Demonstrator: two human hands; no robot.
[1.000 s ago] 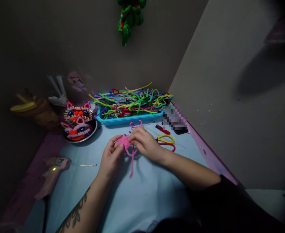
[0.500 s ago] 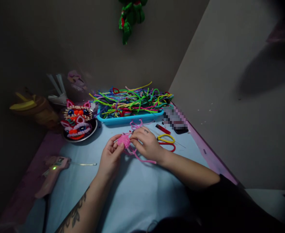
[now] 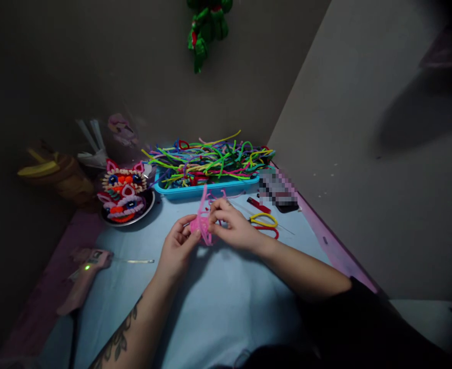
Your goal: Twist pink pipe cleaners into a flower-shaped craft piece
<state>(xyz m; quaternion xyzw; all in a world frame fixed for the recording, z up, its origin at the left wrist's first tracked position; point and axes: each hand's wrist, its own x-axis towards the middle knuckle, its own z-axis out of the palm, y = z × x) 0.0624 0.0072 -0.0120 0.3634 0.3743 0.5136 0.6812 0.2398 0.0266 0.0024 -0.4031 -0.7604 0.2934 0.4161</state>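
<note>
- The left hand (image 3: 178,246) has its fingertips pinched on the small pink fuzzy pipe-cleaner bundle (image 3: 202,224); the grip is nearly closed, thumb and fingers pressing the bundle's left side
- The right hand (image 3: 233,225) meets the same bundle from the right; its fingers are curled in on the pink strands, the grip tight around them; one strand sticks up from the bundle toward the tray
- The bundle is held just above the pale blue worktop (image 3: 218,307), between both hands, near the front edge of the bright blue plastic tray (image 3: 195,191)
- The tray carries a loose heap of many-coloured pipe cleaners (image 3: 206,159); more pink strands lie just in front of it
- Yellow-handled and red-handled scissors (image 3: 264,223) lie just right of the right hand; a small red lighter (image 3: 259,205) sits beyond them
- A pipe-cleaner lion-head figure (image 3: 123,192) rests on a round metal plate (image 3: 146,210) at the left
- A pink hot-glue gun (image 3: 83,277) lies near the worktop's left edge, its small light glowing green
</note>
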